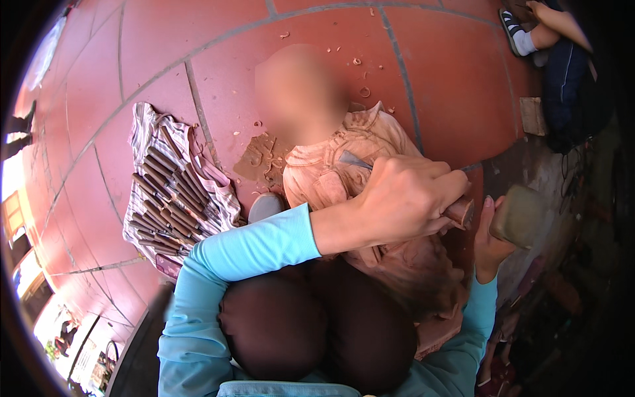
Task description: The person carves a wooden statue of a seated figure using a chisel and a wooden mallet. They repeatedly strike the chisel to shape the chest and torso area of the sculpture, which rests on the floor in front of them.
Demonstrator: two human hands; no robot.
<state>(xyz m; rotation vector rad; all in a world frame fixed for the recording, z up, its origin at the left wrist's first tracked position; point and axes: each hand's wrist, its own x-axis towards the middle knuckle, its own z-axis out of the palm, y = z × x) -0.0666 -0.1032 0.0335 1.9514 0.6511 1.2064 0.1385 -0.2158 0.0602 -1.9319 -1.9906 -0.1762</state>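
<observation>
My left hand is closed around a chisel. Its metal blade points up and left, against the chest of a carved wooden figure or just above it; I cannot tell which. The handle's butt sticks out on the right of my fist. In my right hand is a wooden mallet with a blocky head, held a short way right of the butt and apart from it. The figure lies in front of my knees, its head blurred and its lower part partly behind my left arm.
Several chisels with brown handles lie on a striped cloth to the left. Wood shavings litter the red tiled floor. A person in dark trousers sits at the far right, near a small wooden block.
</observation>
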